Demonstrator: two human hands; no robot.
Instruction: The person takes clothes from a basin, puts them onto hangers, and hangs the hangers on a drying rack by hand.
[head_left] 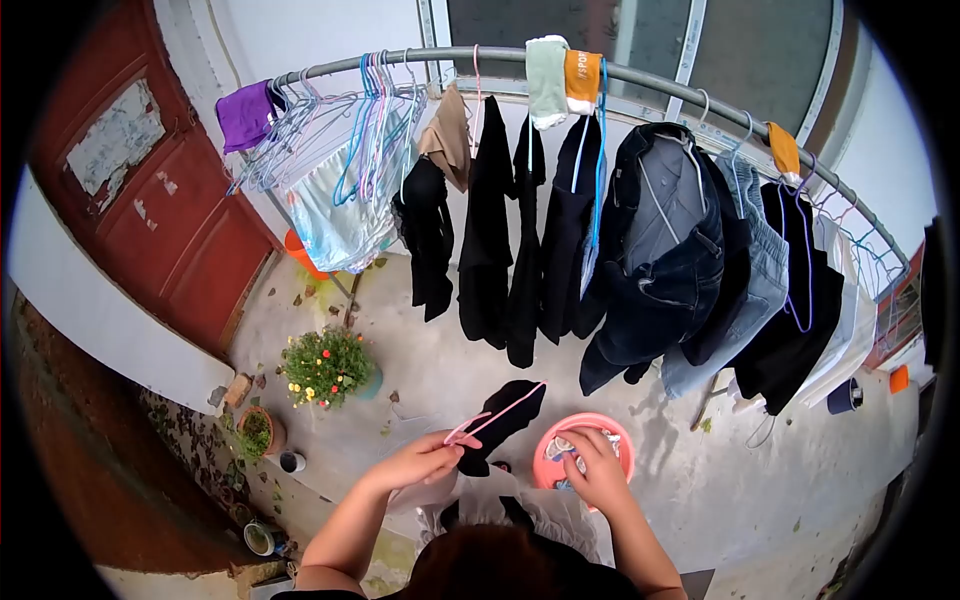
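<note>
My left hand (425, 460) is closed around a pink clothes hanger (508, 407), low in front of my body. A black garment (512, 420) hangs at that hanger; its exact kind is unclear. Over the pink basin (625, 450) hovers my right hand (597, 468), with thumb and fingers apart and nothing visible between them. Inside the basin lie some white and bluish cloth items, partly hidden by this hand.
Ahead, a curved metal rail (640, 76) carries bare wire hangers (375, 125), dark jeans (665, 290) and several black garments. A flowering potted plant (327, 368) stands left on the concrete floor, near another pot (260, 433). A red door (150, 180) is at far left.
</note>
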